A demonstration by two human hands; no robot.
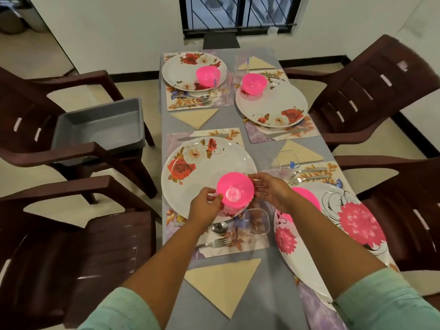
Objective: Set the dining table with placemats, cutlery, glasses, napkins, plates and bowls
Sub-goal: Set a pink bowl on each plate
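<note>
A pink bowl (234,192) sits on the near left floral plate (190,170). My left hand (206,203) holds its left rim with curled fingers. My right hand (270,189) touches its right rim with fingers spread. Below the plate lie a spoon (219,226), a fork (215,242) and a clear square glass (256,221) on a floral placemat (238,246). A beige folded napkin (222,282) lies nearer me. Another pink bowl (307,196) is partly hidden behind my right arm, on the pink-flowered plate (345,222).
Two far settings each have a plate (185,67) (273,108) with a pink bowl (207,76) (253,84), cutlery and napkins. A grey tub (100,125) sits on the left chair (35,151). Dark brown chairs (381,91) surround the narrow table (181,125).
</note>
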